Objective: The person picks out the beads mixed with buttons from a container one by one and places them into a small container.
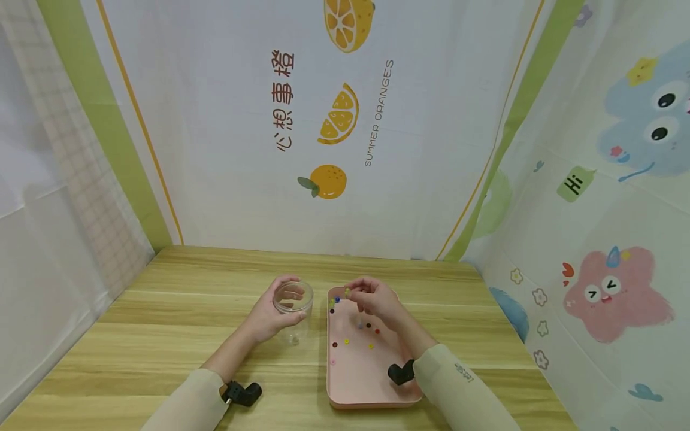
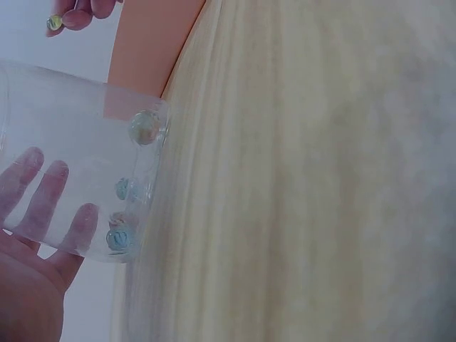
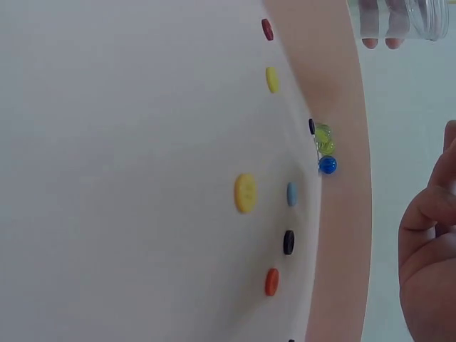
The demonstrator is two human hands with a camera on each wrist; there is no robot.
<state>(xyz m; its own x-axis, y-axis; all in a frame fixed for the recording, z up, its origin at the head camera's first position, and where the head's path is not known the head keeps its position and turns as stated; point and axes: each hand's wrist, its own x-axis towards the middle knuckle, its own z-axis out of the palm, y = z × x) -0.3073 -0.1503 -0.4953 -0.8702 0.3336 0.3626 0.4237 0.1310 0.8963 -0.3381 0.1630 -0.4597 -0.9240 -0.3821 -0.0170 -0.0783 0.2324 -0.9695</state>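
At the frame's lower centre, the left hand (image 1: 263, 318) gripped a jar (image 2: 78, 135) holding clear marbles (image 2: 144, 128), the right hand (image 1: 380, 301) pinched a yellowish marble (image 2: 54, 23) over the tray (image 1: 358, 383), and collection was judged partial, a blue marble (image 3: 328, 164) and green marbles (image 3: 323, 135) left there with buttons (image 3: 245, 192).

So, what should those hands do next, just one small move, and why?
Probably the right hand should carry the yellowish marble left and release it over the clear jar. It pinches that marble near the far edge of the pink tray, the left hand holds the jar with its mouth uncovered, and other marbles already lie at the jar's bottom.
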